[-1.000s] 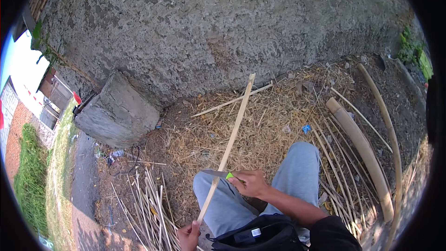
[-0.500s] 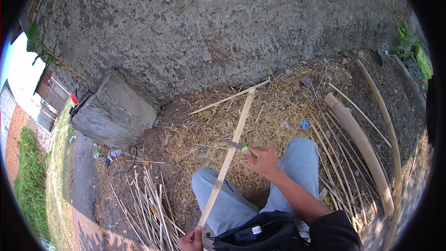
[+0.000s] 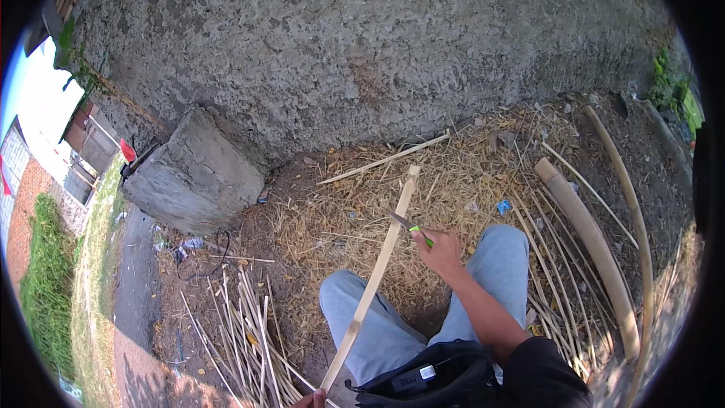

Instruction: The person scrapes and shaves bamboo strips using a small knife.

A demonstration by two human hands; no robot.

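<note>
Firmly closed right-hand fingers (image 3: 436, 248) around knife (image 3: 410, 226).

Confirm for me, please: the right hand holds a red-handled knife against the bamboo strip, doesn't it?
Not quite: the head view shows the knife handle is green, not red. The right hand does hold it against the bamboo strip.

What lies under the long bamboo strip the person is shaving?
Under the bamboo strip lie straw-like shavings on the ground, then the person's left knee. The right hand holds a green-handled knife against it. The left hand grips its lower end, mostly out of frame.
</note>
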